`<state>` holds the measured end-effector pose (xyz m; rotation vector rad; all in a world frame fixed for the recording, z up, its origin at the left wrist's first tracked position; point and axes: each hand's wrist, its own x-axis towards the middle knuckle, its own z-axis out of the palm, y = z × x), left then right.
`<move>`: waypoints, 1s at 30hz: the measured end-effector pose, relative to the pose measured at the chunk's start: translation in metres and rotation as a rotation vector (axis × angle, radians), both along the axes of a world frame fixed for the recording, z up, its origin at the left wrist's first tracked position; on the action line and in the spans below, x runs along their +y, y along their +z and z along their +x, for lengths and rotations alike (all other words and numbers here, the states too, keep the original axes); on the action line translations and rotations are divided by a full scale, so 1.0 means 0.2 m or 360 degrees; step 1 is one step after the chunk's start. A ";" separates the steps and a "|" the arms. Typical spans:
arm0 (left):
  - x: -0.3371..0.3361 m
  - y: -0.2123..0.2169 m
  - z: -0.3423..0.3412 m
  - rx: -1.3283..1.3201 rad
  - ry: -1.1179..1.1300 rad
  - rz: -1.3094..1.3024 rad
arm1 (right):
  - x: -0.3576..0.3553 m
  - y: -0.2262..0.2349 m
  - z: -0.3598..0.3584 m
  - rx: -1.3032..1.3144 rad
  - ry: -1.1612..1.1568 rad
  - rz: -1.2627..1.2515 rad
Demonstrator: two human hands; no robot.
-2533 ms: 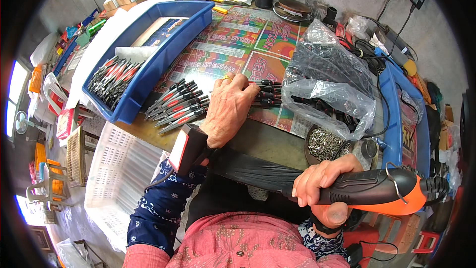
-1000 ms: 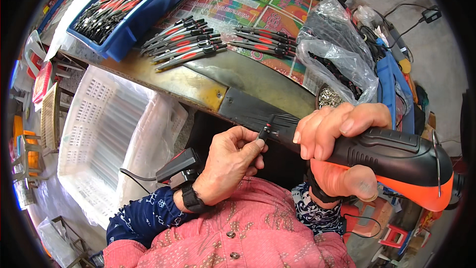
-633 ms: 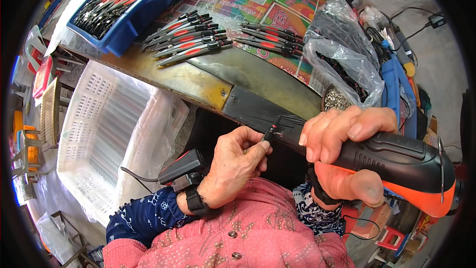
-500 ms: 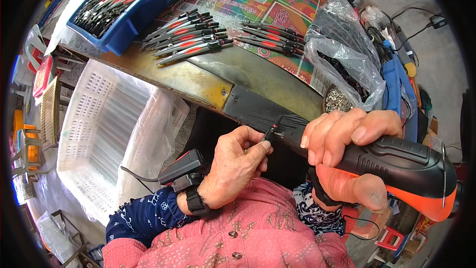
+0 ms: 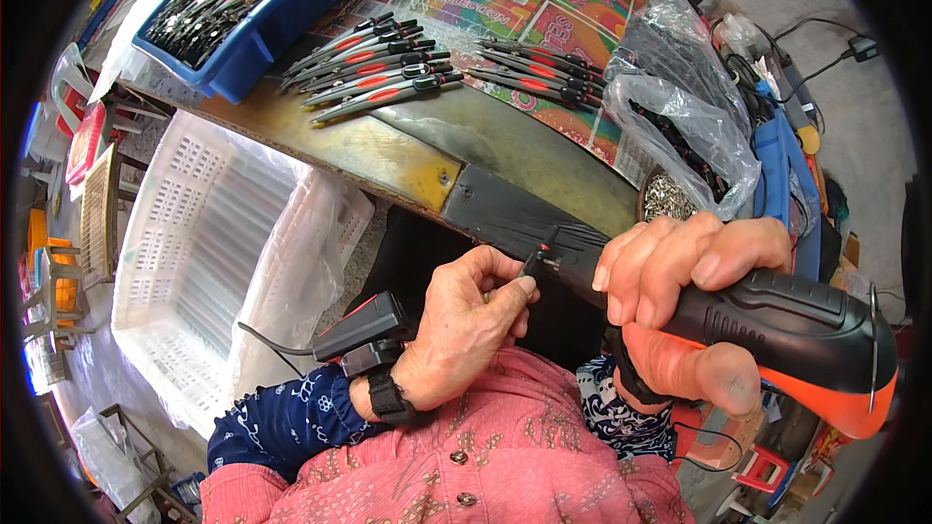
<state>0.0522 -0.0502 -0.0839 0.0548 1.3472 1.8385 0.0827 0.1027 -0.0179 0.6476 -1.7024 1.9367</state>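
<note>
My left hand (image 5: 471, 315) is closed, with thumb and forefinger pinching a small, slim black piece (image 5: 531, 262) that has a bit of red near its upper end. My right hand (image 5: 689, 272) wraps round a black and orange power screwdriver (image 5: 786, 306), held nearly level. Its front end points left at the black piece, and a short silver tip shows between them; whether it touches the piece I cannot tell. Beyond my hands, slim grey-and-black tools with red inlays (image 5: 379, 68) lie in a row on the table, beside a second group (image 5: 539, 73).
A blue tray (image 5: 238, 82) holds many similar tools. A white basket (image 5: 170, 262) lined with clear plastic stands below the table edge at left. Clear plastic bags (image 5: 694, 126) and a bowl of small metal pieces (image 5: 668, 196) sit at right. A dark plate (image 5: 500, 204) covers the table's near corner.
The silver tip and the black piece sit slightly closer together. Both hands keep their grips, and the whole view has shifted a little.
</note>
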 end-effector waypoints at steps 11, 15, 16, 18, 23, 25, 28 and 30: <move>0.01 0.02 0.00 -0.0109 0.0082 0.0009 | -0.04 0.02 -0.01 -0.0119 -0.0036 0.0052; 0.02 0.03 0.01 -0.0135 0.0111 0.0030 | -0.06 0.03 -0.01 -0.0174 -0.0116 0.0045; 0.02 0.03 0.01 -0.0140 0.0112 0.0031 | -0.06 0.02 -0.01 -0.0167 -0.0114 0.0054; 0.02 0.03 0.01 -0.0154 0.0111 0.0032 | -0.05 0.01 -0.01 -0.0153 -0.0098 0.0050; 0.01 0.04 0.00 -0.0147 0.0040 -0.0022 | -0.01 -0.04 -0.04 -0.0052 -0.0022 -0.0034; 0.01 0.04 -0.01 -0.0122 0.0031 -0.0028 | 0.00 -0.05 -0.05 -0.0029 0.0015 -0.0053; 0.01 0.04 0.00 -0.0117 0.0014 -0.0041 | 0.02 -0.05 -0.05 -0.0055 0.0069 -0.0054; 0.01 0.04 0.00 -0.0125 0.0011 -0.0012 | 0.01 -0.04 -0.04 -0.0036 0.0024 -0.0048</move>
